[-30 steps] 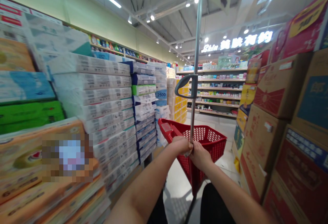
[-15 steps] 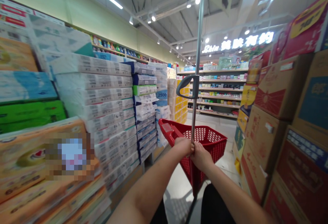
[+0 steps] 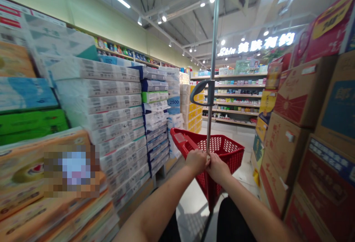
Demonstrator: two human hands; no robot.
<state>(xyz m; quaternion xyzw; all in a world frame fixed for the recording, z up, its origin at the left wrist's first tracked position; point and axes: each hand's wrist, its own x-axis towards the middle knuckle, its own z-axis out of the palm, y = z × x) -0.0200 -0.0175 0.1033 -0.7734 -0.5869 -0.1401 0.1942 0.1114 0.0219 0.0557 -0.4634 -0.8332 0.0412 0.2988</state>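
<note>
My left hand (image 3: 196,161) and my right hand (image 3: 217,168) are both closed around a thin upright metal pole (image 3: 213,68), side by side at waist height. The pole rises past a grey curved handle (image 3: 200,92) toward a sign near the ceiling. Just beyond my hands stands a red plastic shopping basket (image 3: 222,152) on the floor, its mesh walls showing and its inside looking empty.
Stacked packs of tissue paper (image 3: 102,98) line the left side of the aisle. Cardboard boxes (image 3: 302,98) are piled on the right. Shelves of goods (image 3: 235,98) run across the far end under a lit sign. A pale tiled floor (image 3: 191,205) runs between.
The view has crept slightly forward along the aisle. Both hands keep their hold on the pole; the basket stays just ahead.
</note>
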